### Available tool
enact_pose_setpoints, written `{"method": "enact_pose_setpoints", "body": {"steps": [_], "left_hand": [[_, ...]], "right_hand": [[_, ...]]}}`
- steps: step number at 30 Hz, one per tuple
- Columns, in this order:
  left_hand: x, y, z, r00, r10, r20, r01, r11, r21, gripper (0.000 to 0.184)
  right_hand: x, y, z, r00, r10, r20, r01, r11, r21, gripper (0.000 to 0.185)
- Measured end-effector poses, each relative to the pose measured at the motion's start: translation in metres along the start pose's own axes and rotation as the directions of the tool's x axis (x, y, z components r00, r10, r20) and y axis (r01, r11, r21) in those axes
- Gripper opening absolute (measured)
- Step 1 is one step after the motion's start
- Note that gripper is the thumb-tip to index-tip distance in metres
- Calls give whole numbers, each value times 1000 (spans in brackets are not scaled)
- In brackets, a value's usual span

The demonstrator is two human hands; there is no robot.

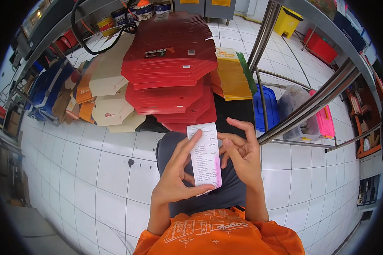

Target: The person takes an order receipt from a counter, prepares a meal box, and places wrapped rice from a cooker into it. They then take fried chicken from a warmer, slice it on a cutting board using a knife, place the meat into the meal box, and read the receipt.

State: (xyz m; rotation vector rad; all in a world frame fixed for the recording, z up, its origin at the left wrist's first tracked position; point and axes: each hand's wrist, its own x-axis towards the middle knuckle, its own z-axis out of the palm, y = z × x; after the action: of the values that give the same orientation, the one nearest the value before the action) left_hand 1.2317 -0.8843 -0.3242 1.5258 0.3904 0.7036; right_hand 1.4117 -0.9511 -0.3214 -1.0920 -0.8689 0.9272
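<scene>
A long white printed receipt (205, 155) with a pink stripe along its lower right edge is held upright over my lap. My left hand (178, 170) grips it from the left side, with the thumb across its lower front and a finger near its upper left edge. Beside the right edge is my right hand (242, 153), with its index finger raised and its thumb apart. Its other fingers curl close to the paper, and whether they touch it I cannot tell.
Stacks of flat red folded cardboard (170, 55) lie ahead, with cream cardboard (110, 80) to the left and yellow cardboard (233, 78) to the right. A metal table frame (315, 97), a clear bin with a pink lid (323, 119) and a blue bin (266, 108) stand on the right.
</scene>
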Motion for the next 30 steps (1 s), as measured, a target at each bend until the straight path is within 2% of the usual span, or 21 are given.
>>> {"method": "enact_pose_setpoints", "body": {"steps": [8, 30], "left_hand": [[2, -5, -2, 999, 36, 5, -36, 999, -1, 112], [4, -13, -11, 1000, 17, 21, -16, 999, -52, 113]], "right_hand": [[0, 0, -1, 1000, 27, 8, -27, 1000, 11, 45], [-4, 6, 4, 998, 60, 10, -60, 998, 14, 43]]}}
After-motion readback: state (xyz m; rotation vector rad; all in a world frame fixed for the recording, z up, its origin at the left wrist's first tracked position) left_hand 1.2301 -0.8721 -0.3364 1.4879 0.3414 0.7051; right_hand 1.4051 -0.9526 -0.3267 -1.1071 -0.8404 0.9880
